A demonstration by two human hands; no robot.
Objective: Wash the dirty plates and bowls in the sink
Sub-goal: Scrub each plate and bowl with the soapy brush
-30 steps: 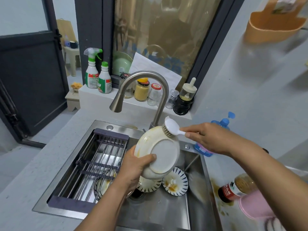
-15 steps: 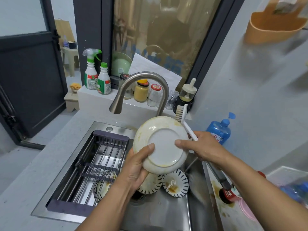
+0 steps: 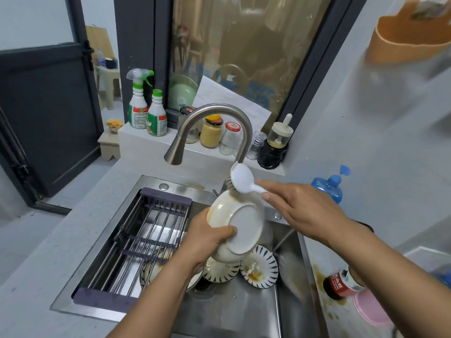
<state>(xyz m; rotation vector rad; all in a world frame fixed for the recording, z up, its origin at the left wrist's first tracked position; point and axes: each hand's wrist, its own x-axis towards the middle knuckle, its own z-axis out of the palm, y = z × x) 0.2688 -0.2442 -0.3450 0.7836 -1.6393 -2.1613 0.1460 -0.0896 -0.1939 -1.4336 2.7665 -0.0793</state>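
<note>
Plate (image 3: 238, 220): round, shallow, smooth glazed cream ceramic with a flat circular foot. Yellow-brown smears run along its rim. You hold it on edge above the sink (image 3: 231, 318) basin. Its underside faces you and slightly right, and its top rim tips away toward the faucet (image 3: 220, 118).

Brush (image 3: 240, 178): white moulded plastic with an oval, spoon-like head and short pale bristles. The bristles press on the plate's upper rim. The long axis runs from the head at upper left to the thin handle at lower right, and the bristle face points down and left.

Left hand (image 3: 207, 236): it grips the plate's lower left edge with the thumb laid flat across the foot. The fingers are wrapped behind the plate, out of sight.

Right hand (image 3: 301, 207): it pinches the brush handle between thumb and forefinger, both nearly straight. The other fingers are hidden behind the back of the hand, so you cannot tell how they lie.

Sink: rectangular brushed stainless steel. Striped bowls (image 3: 260, 270) with dark radial rim marks lie on its floor directly below the plate, and the right one carries food residue. The rack (image 3: 146, 230), steel rods with purple-grey plastic ends, spans the sink's left half.

Faucet: matte metal gooseneck.

Counter at right: a translucent blue soap bottle (image 3: 329, 189) is beyond your right hand. A red-labelled dark bottle (image 3: 341, 284) sits in a brown stain.
</note>
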